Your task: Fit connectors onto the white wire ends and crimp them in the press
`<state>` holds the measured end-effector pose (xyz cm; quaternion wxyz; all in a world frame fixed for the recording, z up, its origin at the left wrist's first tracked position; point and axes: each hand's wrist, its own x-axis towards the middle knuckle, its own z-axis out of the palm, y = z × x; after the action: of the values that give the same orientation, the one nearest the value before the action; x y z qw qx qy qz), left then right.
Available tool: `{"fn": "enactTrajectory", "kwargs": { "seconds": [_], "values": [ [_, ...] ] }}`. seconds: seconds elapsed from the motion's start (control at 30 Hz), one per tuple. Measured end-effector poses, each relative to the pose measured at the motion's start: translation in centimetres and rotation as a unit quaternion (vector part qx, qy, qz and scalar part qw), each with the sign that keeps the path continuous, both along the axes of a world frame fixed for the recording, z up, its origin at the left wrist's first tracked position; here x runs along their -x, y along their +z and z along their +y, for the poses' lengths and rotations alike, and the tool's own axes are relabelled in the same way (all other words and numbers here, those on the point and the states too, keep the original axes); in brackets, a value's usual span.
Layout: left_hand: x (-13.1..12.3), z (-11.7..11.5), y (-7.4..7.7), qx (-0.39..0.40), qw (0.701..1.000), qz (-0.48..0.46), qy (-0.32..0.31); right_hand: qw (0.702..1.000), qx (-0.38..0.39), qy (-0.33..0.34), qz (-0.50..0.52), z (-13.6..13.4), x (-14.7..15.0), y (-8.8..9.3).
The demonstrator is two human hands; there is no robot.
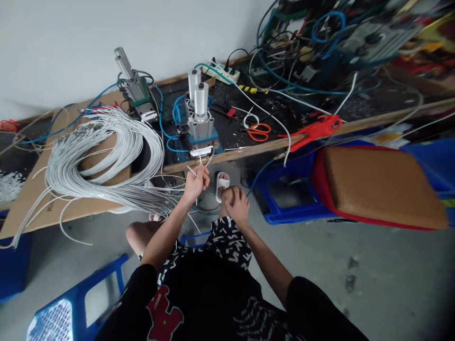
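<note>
My left hand (196, 182) is closed around a few thin white wires (199, 163), their ends pointing up toward the mouth of a small blue pneumatic press (199, 128) at the bench edge. My right hand (235, 201) rests closed on my right knee, with nothing visible in it. A large looped bundle of white wires (106, 151) lies on cardboard to the left of the press.
A second press (137, 90) stands behind the bundle. Orange scissors (259, 131), a red tool (316, 129), a power strip (222, 72) and tangled cables lie on the bench. A red stool (377, 187) and blue crates (284, 194) stand at the right; a blue stool (71, 303) is lower left.
</note>
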<state>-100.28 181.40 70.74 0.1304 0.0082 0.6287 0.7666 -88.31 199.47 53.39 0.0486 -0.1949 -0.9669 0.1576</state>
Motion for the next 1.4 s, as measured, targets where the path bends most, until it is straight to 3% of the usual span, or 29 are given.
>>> {"fn": "enactTrajectory", "kwargs": {
  "seconds": [0.5, 0.83, 1.4],
  "values": [
    [0.0, 0.1, 2.3, -0.011, 0.996, -0.083, 0.002, 0.999, 0.028, -0.016, -0.019, -0.4, 0.0, 0.7],
    [0.2, 0.2, 2.3, -0.029, 0.995, -0.095, 0.020, 1.000, 0.009, -0.010, -0.017, -0.2, -0.1, 0.1],
    [0.3, 0.2, 2.0, -0.034, 0.996, -0.086, 0.018, 0.999, 0.044, -0.020, -0.004, -0.3, 0.0, 0.3]
  ]
}}
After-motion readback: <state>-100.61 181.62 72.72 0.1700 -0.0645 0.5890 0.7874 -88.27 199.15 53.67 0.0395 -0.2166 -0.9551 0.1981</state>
